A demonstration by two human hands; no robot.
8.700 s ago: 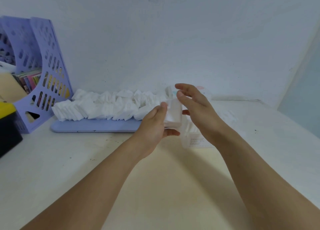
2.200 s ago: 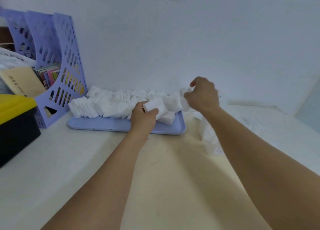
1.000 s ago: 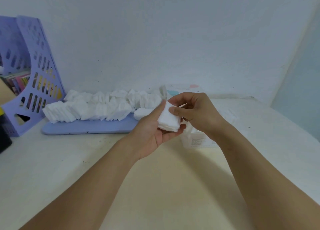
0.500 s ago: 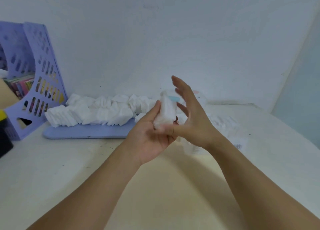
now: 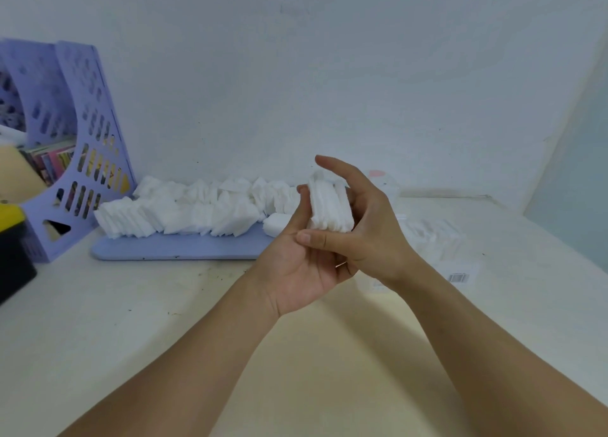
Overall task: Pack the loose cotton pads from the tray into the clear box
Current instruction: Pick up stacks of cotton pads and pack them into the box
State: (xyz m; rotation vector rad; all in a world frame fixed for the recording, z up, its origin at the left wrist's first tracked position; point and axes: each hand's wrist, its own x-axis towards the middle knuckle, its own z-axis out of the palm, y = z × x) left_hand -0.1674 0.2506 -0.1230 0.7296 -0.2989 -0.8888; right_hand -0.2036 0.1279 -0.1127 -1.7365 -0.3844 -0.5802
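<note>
Stack of pads squared between both hands

Stack of cotton pads (image 5: 330, 206) is held above the surface (image 5: 131, 321), left hand (image 5: 296, 265) cupped beneath, right hand (image 5: 368, 226) curled round it. Pads judged light, soft, easily splayed; best gripped across the flat faces. More remain on tray (image 5: 171, 249). Clear box (image 5: 437, 239) lies right; barcode label (image 5: 459, 277) unreadable.

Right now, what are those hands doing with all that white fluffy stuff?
A person is holding a small stack of white square cotton pads upright between both hands. The left hand cups it from below, and the right hand steadies it with thumb and fingers. Many more loose white pads lie in a row on the flat lilac plastic tray. The clear plastic box, behind the right wrist, already holds some pads.
</note>
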